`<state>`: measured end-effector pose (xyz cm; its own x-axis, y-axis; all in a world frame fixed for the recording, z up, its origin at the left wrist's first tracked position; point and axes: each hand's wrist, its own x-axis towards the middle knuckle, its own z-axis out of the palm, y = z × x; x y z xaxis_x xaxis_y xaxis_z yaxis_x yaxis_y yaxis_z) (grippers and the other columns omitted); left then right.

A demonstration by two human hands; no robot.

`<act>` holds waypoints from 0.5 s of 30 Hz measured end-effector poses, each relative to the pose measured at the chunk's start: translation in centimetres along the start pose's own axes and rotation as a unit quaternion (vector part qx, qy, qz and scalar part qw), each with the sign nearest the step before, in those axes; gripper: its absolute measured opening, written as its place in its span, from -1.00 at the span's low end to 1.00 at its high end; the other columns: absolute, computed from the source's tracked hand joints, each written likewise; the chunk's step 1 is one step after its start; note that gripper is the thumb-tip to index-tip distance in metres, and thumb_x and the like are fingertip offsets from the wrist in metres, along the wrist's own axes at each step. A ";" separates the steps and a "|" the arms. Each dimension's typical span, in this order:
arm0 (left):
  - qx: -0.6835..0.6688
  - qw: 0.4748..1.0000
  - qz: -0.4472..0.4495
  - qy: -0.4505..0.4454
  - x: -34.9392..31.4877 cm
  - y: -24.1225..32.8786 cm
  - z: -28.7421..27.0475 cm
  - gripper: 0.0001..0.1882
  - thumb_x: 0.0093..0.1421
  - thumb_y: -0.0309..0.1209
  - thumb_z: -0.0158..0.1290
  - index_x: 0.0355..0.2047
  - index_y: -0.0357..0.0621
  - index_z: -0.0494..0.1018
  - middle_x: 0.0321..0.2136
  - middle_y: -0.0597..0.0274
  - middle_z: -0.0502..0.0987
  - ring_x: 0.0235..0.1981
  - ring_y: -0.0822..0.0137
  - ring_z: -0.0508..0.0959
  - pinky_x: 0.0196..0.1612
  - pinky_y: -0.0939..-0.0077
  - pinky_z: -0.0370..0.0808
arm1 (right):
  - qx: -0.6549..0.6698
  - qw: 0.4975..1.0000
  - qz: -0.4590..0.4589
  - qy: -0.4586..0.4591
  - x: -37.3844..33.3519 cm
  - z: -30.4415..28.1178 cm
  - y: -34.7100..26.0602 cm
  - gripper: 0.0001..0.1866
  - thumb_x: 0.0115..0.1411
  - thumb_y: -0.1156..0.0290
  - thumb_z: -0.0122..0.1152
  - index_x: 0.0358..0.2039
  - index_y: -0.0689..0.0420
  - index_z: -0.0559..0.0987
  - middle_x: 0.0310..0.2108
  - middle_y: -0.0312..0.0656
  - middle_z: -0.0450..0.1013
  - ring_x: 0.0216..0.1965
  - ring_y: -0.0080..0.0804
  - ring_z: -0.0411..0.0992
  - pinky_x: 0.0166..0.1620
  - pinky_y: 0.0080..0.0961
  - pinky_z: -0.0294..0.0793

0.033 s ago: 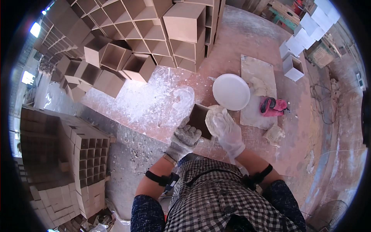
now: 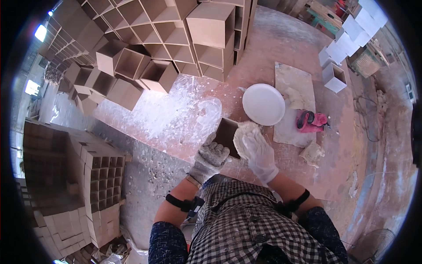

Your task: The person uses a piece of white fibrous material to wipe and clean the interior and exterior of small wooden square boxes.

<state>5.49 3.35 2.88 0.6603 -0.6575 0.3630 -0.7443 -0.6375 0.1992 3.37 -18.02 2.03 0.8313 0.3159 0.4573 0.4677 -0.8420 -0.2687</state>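
An open brown box stands in front of my body, its dark inside facing up. My left hand, in a grey speckled knit glove, is closed over the box's near left wall. In my right hand, under a whitish translucent glove, is a cream-coloured cloth, pressed against the box's right side. The fingers wrap over the cloth, and part of the box's right wall is hidden behind it. Just beyond the right hand lies a round white plate-like disc.
The table is smeared with white powder. A stained board carries a pink and black bundle; a crumpled rag lies nearby. Brown boxes are stacked far left, white boxes far right. A divided carton stack stands left.
My right hand and the cloth have shifted slightly toward me along the box's right side. My left hand keeps its hold on the box.
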 end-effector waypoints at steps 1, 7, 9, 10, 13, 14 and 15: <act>0.008 1.000 -0.011 -0.013 -0.2 0.1 0.0 -0.78 -0.02 -0.22 0.11 -0.53 -0.05 0.38 -0.66 0.27 0.34 -0.51 0.21 0.45 0.20 0.16 0.23 | 0.017 0.999 -0.031 0.003 -0.8 -0.3 -1.2 -0.54 0.00 0.51 0.08 -0.01 0.16 0.43 -0.02 -0.15 0.41 0.06 -0.03 0.37 0.12 -0.23 0.35; 0.010 1.000 0.004 0.000 -0.5 0.0 0.1 -0.79 -0.09 -0.27 0.15 -0.46 -0.06 0.44 -0.66 0.22 0.34 -0.52 0.19 0.45 0.20 0.09 0.25 | 0.097 0.990 -0.092 -0.034 -5.9 -1.5 -5.0 -0.56 -0.02 0.45 0.10 -0.05 0.13 0.47 -0.05 -0.16 0.43 0.04 -0.13 0.39 0.17 -0.25 0.33; 0.021 1.000 -0.007 0.004 -0.2 0.3 0.0 -0.81 -0.06 -0.27 0.12 -0.49 -0.06 0.41 -0.66 0.24 0.34 -0.51 0.21 0.46 0.21 0.10 0.23 | 0.134 0.980 -0.092 -0.116 -5.0 -4.1 -5.5 -0.55 -0.01 0.44 0.10 -0.03 0.13 0.47 -0.11 -0.17 0.45 0.00 -0.22 0.43 0.16 -0.31 0.35; 0.032 0.999 -0.019 0.007 -0.1 0.6 0.1 -0.82 -0.03 -0.27 0.10 -0.52 -0.06 0.37 -0.66 0.25 0.34 -0.50 0.23 0.46 0.22 0.12 0.22 | 0.133 0.980 -0.093 -0.116 -3.9 -5.9 -5.6 -0.55 -0.01 0.44 0.10 -0.03 0.13 0.47 -0.11 -0.17 0.45 0.00 -0.22 0.43 0.16 -0.31 0.35; 0.067 0.996 -0.059 0.013 -0.7 1.3 0.7 -0.78 -0.01 -0.24 0.11 -0.50 -0.09 0.37 -0.67 0.23 0.35 -0.53 0.21 0.47 0.23 0.06 0.20 | 0.073 0.950 -0.046 -0.299 -1.2 -9.1 -4.5 -0.65 0.08 0.48 0.06 -0.09 0.26 0.50 -0.14 -0.04 0.49 -0.07 -0.20 0.47 0.12 -0.33 0.37; 0.068 0.996 -0.062 0.014 -0.9 1.5 0.9 -0.78 -0.01 -0.24 0.11 -0.50 -0.09 0.37 -0.67 0.23 0.35 -0.53 0.21 0.47 0.23 0.06 0.20 | 0.133 0.976 -0.049 -0.163 -0.2 -9.4 -3.7 -0.65 0.13 0.50 0.00 -0.05 0.26 0.49 -0.11 -0.03 0.48 -0.06 -0.18 0.47 0.12 -0.36 0.36; 0.075 0.994 -0.075 0.021 -0.9 1.8 0.9 -0.76 0.00 -0.24 0.12 -0.45 -0.13 0.41 -0.65 0.21 0.37 -0.54 0.19 0.47 0.20 0.03 0.24 | 0.189 0.980 -0.049 -0.024 0.5 -9.6 -3.2 -0.64 0.18 0.53 -0.06 -0.01 0.27 0.48 -0.07 -0.01 0.47 -0.05 -0.16 0.46 0.12 -0.38 0.34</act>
<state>3.64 2.38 2.11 0.7555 -0.5355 0.3774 -0.6126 -0.7817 0.1172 -0.54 -19.40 11.29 0.7851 0.4152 0.4597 0.6172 -0.5869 -0.5240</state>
